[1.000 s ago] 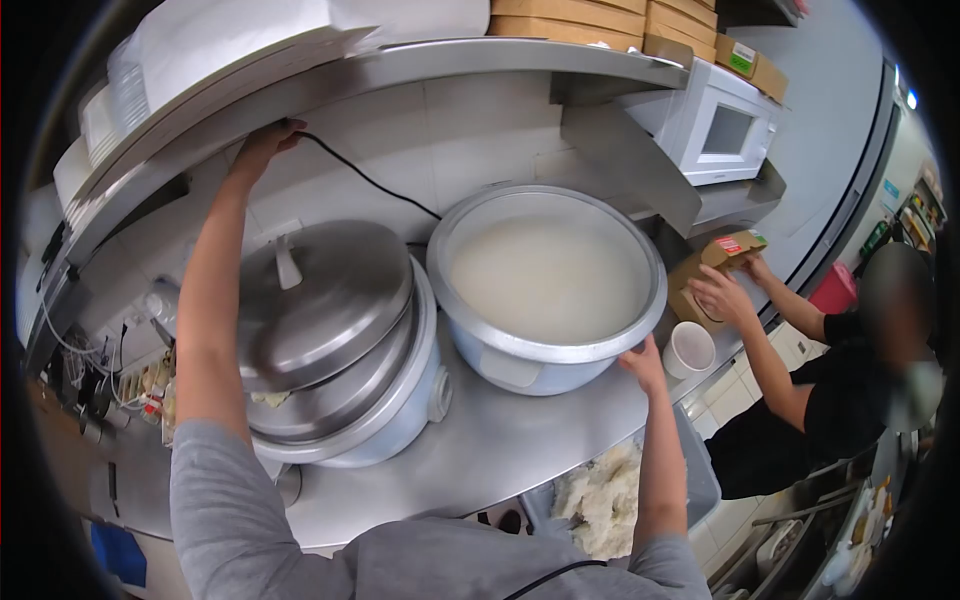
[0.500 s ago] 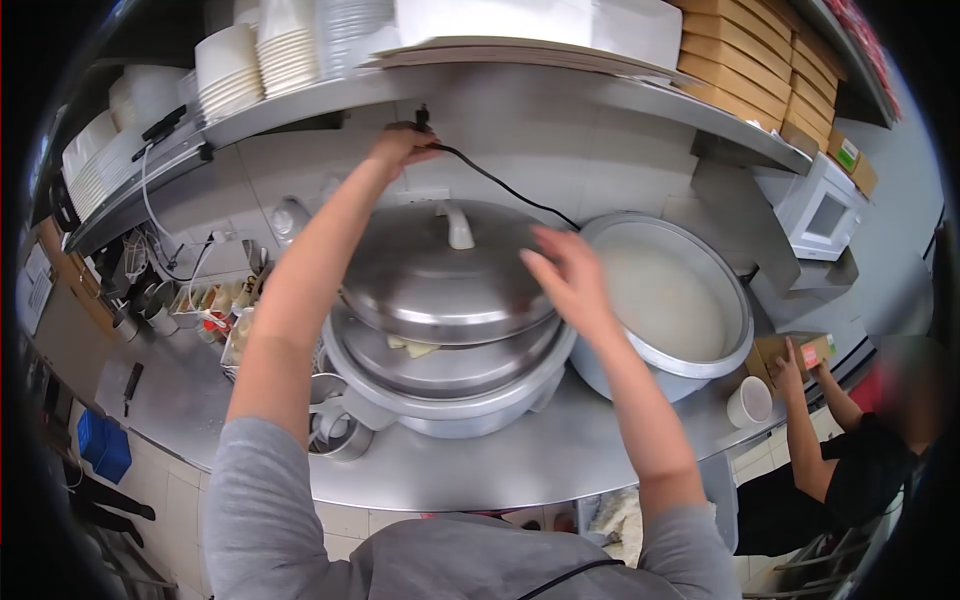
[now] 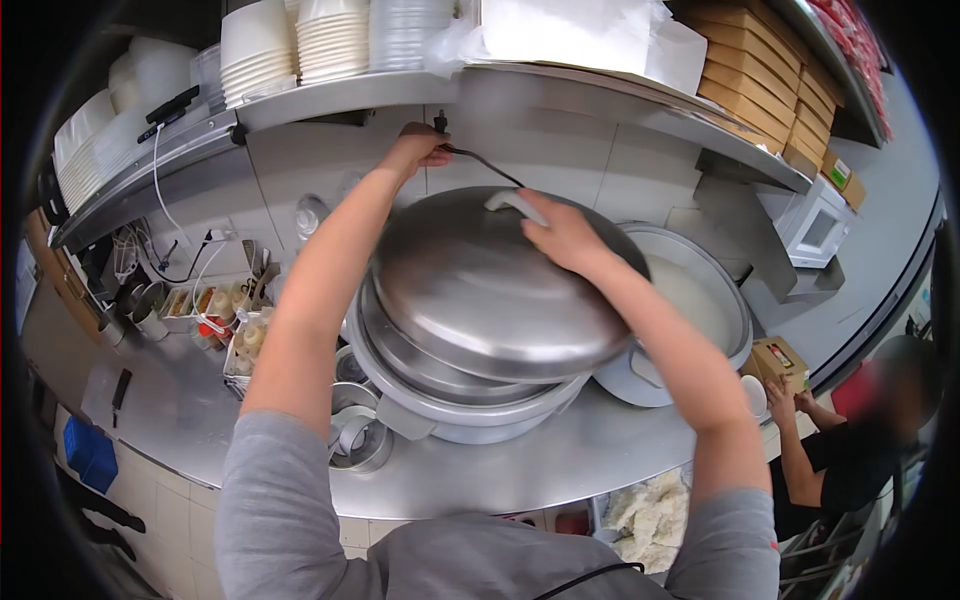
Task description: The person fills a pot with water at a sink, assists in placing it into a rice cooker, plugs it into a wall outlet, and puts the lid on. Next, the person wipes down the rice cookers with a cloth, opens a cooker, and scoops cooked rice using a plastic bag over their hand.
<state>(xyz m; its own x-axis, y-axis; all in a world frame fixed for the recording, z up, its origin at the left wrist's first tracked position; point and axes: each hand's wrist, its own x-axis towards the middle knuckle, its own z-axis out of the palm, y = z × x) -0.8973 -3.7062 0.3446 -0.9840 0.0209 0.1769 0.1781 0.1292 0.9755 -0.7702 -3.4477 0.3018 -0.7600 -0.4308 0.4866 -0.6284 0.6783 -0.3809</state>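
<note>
My right hand [image 3: 565, 235] is closed around the pale handle of a large, domed steel lid [image 3: 500, 300]. The lid is tilted and shifted rightward over a big steel pot [image 3: 465, 425], and its right side overlaps a second pot. Under it, a second metal layer [image 3: 430, 370] shows inside the pot's rim. Above and behind the lid, near the wall, my left hand [image 3: 418, 150] is closed on a thin black cord [image 3: 485, 165]. A dark end sticks up beside my fingers, and the cord's other end is hidden behind the lid.
The second pot [image 3: 700, 290] holds whitish contents. Small metal pots [image 3: 360, 440] stand front left, with sauce bottles [image 3: 250, 340] behind. A shelf [image 3: 350, 105] with stacked tubs overhangs the counter. A co-worker [image 3: 850, 450] holds a cardboard box [image 3: 778, 362] at right.
My right hand has taken hold of the lid's handle, and the lid has moved right and tilted. My left hand still grips the cord by the wall. The view has shifted slightly.
</note>
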